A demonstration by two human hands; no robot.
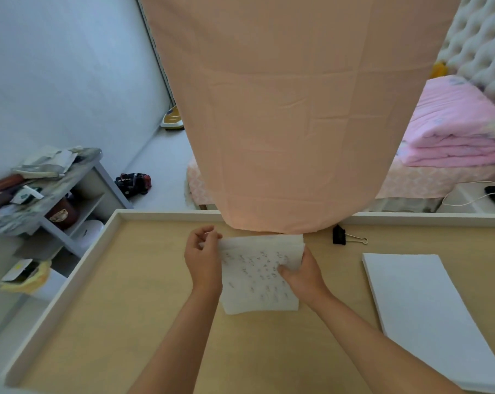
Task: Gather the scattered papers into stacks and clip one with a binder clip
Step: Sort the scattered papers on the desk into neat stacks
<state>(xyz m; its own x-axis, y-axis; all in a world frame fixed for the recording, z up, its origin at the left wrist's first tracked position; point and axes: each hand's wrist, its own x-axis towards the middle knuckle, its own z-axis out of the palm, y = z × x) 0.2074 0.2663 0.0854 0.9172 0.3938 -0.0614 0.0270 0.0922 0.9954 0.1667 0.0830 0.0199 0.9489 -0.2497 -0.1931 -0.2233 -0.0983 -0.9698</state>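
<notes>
Head cam: I see left hand (202, 258) pinching the far-left corner of the written sheets (255, 285), right hand (304, 275) gripping their right edge, thumb on top, over the desk (121, 308). Binder clip (340, 236) lies apart, near the blank stack (419, 308).

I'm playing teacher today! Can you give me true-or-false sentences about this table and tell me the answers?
1. The left hand and the right hand both hold the written papers. True.
2. The binder clip is clipped onto those papers. False: it lies on the table, apart from them.
3. A white paper stack lies to the right of the hands. True.
4. The binder clip is red. False: it is black with silver handles.
</notes>
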